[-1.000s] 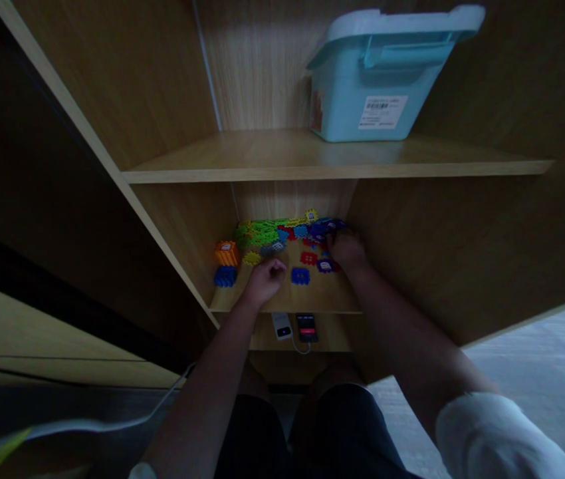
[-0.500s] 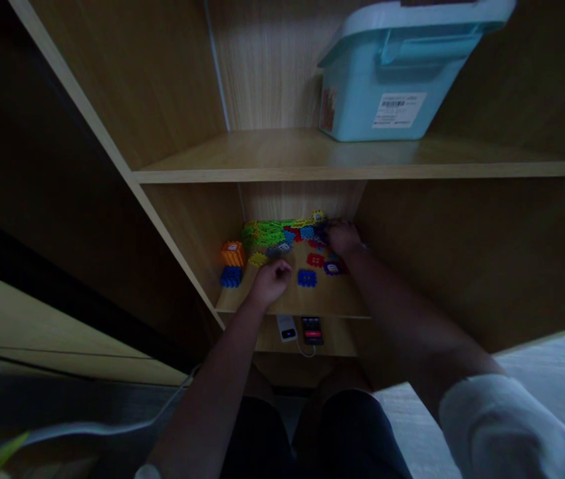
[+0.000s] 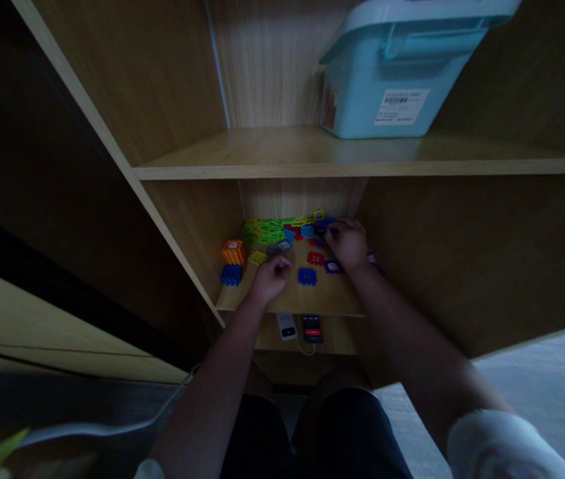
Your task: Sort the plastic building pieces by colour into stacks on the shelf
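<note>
My left hand [image 3: 269, 278] hovers at the front of the lower shelf with its fingers curled closed, and nothing shows in them. A blue interlocking tile [image 3: 307, 277] lies just to its right, and a yellow tile [image 3: 257, 257] is behind it. My right hand [image 3: 350, 245] is closed in a pinch around a dark blue interlocking tile [image 3: 333, 232], partly hidden by the fingers. Near that hand lie a red tile [image 3: 315, 258] and a purple tile [image 3: 332, 267]. Light blue tiles [image 3: 307, 231] lie to the left of its fingertips.
Green tiles [image 3: 265, 231] are heaped along the back left. An orange stack [image 3: 233, 252] and a blue stack [image 3: 231, 275] stand by the left wall. A teal bin [image 3: 382, 80] sits on the upper shelf [image 3: 272, 150]. Below lie a phone [image 3: 312, 328] and a white power bank [image 3: 286, 326].
My right hand has shifted slightly to the right and towards me, and a dark blue tile now shows at its fingertips. My left hand has hardly moved.
</note>
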A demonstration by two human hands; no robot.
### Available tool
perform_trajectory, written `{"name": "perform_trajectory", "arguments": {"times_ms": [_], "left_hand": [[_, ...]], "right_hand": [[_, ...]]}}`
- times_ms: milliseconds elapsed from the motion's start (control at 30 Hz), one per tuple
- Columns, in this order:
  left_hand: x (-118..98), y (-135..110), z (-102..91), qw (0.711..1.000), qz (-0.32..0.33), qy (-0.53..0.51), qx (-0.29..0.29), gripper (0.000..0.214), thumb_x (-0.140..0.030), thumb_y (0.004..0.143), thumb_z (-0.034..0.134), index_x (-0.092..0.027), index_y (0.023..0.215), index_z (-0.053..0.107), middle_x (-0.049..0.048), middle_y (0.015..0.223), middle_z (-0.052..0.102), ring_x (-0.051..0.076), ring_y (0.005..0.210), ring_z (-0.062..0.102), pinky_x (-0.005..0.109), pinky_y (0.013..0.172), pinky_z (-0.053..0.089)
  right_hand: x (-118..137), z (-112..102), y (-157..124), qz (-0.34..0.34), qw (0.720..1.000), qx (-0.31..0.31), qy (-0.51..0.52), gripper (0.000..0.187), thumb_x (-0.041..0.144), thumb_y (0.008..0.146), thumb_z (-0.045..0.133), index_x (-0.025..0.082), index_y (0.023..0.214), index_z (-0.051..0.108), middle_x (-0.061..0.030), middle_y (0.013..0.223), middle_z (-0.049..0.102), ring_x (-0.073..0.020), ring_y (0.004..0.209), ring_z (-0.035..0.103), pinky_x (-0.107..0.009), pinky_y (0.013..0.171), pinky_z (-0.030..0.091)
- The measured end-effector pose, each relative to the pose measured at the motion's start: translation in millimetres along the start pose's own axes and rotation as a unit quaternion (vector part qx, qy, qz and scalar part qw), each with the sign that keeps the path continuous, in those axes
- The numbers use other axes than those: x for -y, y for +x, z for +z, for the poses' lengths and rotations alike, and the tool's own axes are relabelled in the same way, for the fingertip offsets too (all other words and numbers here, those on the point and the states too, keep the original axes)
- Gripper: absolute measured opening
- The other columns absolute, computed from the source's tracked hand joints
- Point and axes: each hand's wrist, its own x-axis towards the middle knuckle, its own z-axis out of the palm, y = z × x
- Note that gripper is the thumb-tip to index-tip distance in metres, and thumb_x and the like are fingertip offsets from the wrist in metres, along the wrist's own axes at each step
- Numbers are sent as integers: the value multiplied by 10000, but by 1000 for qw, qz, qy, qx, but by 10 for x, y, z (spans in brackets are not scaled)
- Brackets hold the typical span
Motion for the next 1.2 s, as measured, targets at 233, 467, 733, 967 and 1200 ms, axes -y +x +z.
{"name": "perform_trajectory", "arguments": {"times_ms": [233, 467, 733, 967, 1200], "left_hand": [[-53, -39, -7, 994, 25, -107, 5, 504, -299, 937, 692, -241, 1416, 550, -14, 870, 711, 148, 802, 680, 278, 786, 534], [14, -36, -16, 991, 35, -127, 21, 183, -327, 942, 689, -229, 1081, 623, -16, 857, 705, 141, 806, 687, 264, 768, 532], [32, -28, -31, 991, -4, -132, 20, 97, -258, 939, 644, -244, 1014, 585, 5, 882, 767, 167, 852, 737, 299, 822, 556], [37, -17, -37, 987, -13, -162, 6, 97, -230, 932, 584, -253, 1023, 559, -4, 875, 780, 162, 837, 739, 300, 816, 569], [54, -5, -22, 990, -43, -135, -13, 228, -486, 1048, 523, -263, 1000, 519, 15, 810, 798, 172, 664, 718, 320, 708, 571]], "right_hand": [[456, -58, -704, -141, 976, -4, 168, 200, 352, 1034, 625, 269, 1103, 794, -88, 1268, 757, -300, 1190, 674, -497, 1086, 530], [498, -58, -831, -201, 961, -7, 191, 175, 313, 1047, 646, 290, 1136, 796, -78, 1252, 769, -294, 1144, 692, -517, 1066, 559], [392, -90, -840, -94, 960, -47, 258, 275, 311, 1084, 555, 267, 1317, 695, -87, 1159, 779, -265, 1062, 738, -452, 998, 614], [296, -183, -888, -109, 953, 10, 283, 136, 287, 1039, 607, 283, 1087, 734, -64, 1172, 789, -255, 1109, 753, -452, 1010, 622], [405, -155, -891, -154, 936, -36, 313, 142, 326, 1066, 642, 288, 1149, 750, -68, 1166, 796, -228, 1087, 768, -416, 988, 650]]}}
